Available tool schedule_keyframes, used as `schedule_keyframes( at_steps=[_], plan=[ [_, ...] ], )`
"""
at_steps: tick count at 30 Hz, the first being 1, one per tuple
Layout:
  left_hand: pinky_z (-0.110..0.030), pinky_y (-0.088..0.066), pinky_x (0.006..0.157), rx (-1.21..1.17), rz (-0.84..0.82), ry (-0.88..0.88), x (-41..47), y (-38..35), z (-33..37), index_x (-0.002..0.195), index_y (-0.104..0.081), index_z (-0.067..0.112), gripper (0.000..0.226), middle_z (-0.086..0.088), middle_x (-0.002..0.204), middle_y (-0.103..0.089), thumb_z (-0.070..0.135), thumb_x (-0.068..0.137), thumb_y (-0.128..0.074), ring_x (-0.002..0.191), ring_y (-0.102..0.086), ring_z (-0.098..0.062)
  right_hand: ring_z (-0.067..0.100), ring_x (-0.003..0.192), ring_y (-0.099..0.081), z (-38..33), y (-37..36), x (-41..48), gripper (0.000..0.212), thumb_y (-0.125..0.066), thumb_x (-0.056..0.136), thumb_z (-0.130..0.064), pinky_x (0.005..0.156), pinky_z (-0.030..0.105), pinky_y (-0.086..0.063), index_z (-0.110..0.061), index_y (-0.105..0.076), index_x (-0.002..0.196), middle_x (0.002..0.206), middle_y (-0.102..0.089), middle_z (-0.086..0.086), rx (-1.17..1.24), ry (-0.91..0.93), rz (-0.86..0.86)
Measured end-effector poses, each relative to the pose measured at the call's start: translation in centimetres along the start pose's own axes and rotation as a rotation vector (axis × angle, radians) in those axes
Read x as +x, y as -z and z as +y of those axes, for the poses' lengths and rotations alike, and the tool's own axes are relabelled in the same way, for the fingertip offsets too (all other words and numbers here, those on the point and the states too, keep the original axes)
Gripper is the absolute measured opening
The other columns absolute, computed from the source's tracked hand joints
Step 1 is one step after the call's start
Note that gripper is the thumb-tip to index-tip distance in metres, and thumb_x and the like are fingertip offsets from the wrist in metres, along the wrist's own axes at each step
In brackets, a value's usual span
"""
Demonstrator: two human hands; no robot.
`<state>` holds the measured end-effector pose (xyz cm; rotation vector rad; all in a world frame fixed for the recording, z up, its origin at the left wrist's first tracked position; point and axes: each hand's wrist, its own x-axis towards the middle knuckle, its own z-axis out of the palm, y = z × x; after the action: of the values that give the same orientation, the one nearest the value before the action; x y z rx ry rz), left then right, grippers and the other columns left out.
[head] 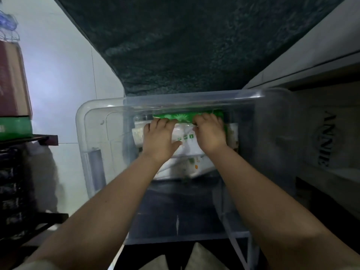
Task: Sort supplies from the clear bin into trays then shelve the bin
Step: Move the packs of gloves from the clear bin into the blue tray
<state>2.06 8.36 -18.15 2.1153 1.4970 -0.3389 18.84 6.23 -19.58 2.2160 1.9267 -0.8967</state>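
Both hands, left (160,138) and right (211,133), grip curled over green-edged packet (188,115) inside clear bin (93,133).

The clear bin (93,121) is transparent plastic, smooth and glossy, with soft highlights along its rounded rim. Inside it, a white packet (187,145) looks like thin plastic film, shiny and slightly crinkled, with small green printed marks; behind it a green packet (183,115) has the same glossy wrapper look. The dark green rug (194,45) is cloth with a rough, matt, nubby pile. The floor (64,75) is pale tile, smooth with a dull sheen. At the left, a cardboard box (11,80) is matt paperboard. The black shelf (33,138) looks matt; its material is unclear.
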Motion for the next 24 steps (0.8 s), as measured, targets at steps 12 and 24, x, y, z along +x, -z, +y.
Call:
schedule_keyframes(
  at_steps=[12, 24],
  plan=[
    [-0.046, -0.034, 0.104, -0.108, 0.048, 0.073, -2.3, -0.4, -2.7, 0.135, -0.051, 0.02, 0.064, -0.006, 0.136, -0.052, 0.028, 0.075, -0.074, 0.129, -0.04, -0.03, 0.033, 0.126, -0.032, -3.3, -2.2, 3.1, 0.089, -0.069, 0.073, -0.058, 0.105, 0.053, -0.024, -0.01, -0.031, 0.138, 0.139, -0.039, 0.013, -0.205, 0.049, -0.265],
    [-0.045, -0.035, 0.096, -0.078, 0.166, 0.006, -7.3, 6.5, -1.8, 0.13, -0.054, 0.02, 0.059, -0.006, 0.129, -0.057, 0.022, 0.075, -0.073, 0.123, -0.044, -0.03, 0.03, 0.099, -0.054, -5.2, 1.6, -5.6, 0.035, -0.064, 0.08, -0.005, 0.077, 0.037, -0.04, -0.012, -0.05, 0.111, 0.106, -0.061, 0.011, -0.05, 0.15, -0.159]
  ],
)
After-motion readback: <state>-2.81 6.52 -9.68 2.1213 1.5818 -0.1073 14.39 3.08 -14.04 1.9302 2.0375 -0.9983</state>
